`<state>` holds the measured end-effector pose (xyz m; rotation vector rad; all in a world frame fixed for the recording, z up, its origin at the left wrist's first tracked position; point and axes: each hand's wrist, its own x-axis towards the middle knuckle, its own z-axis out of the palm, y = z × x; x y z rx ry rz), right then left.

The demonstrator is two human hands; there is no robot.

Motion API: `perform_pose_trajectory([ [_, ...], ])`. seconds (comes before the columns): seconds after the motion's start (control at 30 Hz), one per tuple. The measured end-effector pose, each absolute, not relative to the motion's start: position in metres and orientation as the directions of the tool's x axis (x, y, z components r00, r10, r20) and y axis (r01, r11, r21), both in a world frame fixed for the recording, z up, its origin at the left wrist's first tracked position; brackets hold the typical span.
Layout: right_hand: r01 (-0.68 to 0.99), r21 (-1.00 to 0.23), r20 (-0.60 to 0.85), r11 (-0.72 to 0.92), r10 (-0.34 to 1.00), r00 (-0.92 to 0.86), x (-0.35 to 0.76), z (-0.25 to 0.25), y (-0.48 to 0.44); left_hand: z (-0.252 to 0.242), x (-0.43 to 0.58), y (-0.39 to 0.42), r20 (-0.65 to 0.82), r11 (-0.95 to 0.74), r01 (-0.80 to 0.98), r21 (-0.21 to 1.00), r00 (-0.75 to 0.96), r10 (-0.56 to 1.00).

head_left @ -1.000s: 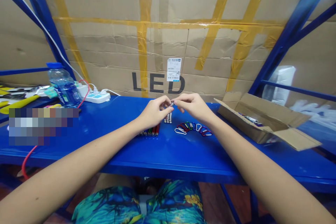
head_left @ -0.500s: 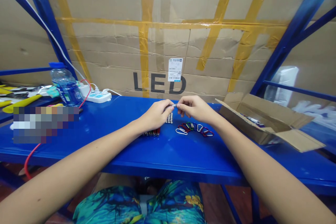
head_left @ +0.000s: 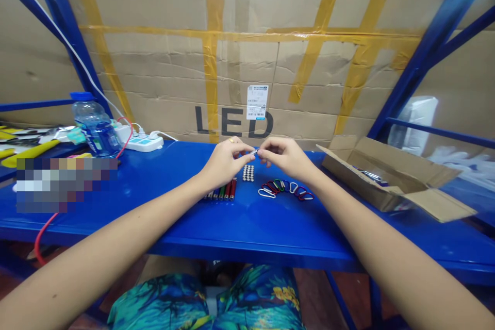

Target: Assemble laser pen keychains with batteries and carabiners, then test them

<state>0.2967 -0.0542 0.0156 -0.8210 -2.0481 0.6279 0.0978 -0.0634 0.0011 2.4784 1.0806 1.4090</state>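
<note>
My left hand (head_left: 227, 160) and my right hand (head_left: 285, 155) meet above the middle of the table, both closed in a pinch. Between their fingertips is a small silvery piece (head_left: 255, 151), too small to make out its kind. Just below the hands lies a neat block of small shiny metal pieces in rows (head_left: 248, 173), perhaps button cells. Under my left wrist, partly hidden, several slim metallic tubes (head_left: 228, 190) in red, green and other colours lie side by side. Below my right hand, coloured carabiners (head_left: 286, 186) are spread in an arc.
An open cardboard box (head_left: 379, 170) with items inside stands at the right. On the left are a blue-capped bottle (head_left: 95, 126), a white power strip (head_left: 145, 143) and a red cable (head_left: 38, 240). A large cardboard sheet (head_left: 174, 72) closes off the blue table's back.
My left hand has shifted slightly left and its fingers have lifted, uncovering more of the metal pieces and tubes. Both hands still meet at the small silvery piece.
</note>
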Motion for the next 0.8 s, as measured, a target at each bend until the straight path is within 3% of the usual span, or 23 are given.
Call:
perform_pose_trajectory([
  [0.13, 0.167, -0.771, 0.520, 0.614, 0.759, -0.392, 0.290, 0.014, -0.053, 0.004, 0.101, -0.068, 0.686, -0.726, 0.523, 0.446, 0.320, 0.653],
  [0.37, -0.062, -0.914, 0.394, 0.401, 0.843, -0.366, 0.273, 0.005, -0.060, -0.003, 0.105, -0.068, 0.649, -0.691, 0.448, 0.567, 0.275, 0.710],
  [0.5, -0.097, -0.931, 0.363, 0.353, 0.853, -0.374, 0.267, 0.004, -0.064, -0.005, 0.108, -0.070, 0.648, -0.691, 0.399, 0.603, 0.260, 0.715],
  [0.73, -0.039, -0.898, 0.419, 0.439, 0.823, -0.384, 0.272, 0.002, -0.058, 0.002, 0.103, -0.074, 0.674, -0.749, 0.454, 0.483, 0.353, 0.649],
  [0.8, 0.008, -0.879, 0.434, 0.477, 0.806, -0.403, 0.274, 0.002, -0.057, 0.004, 0.102, -0.074, 0.676, -0.742, 0.450, 0.496, 0.337, 0.656],
])
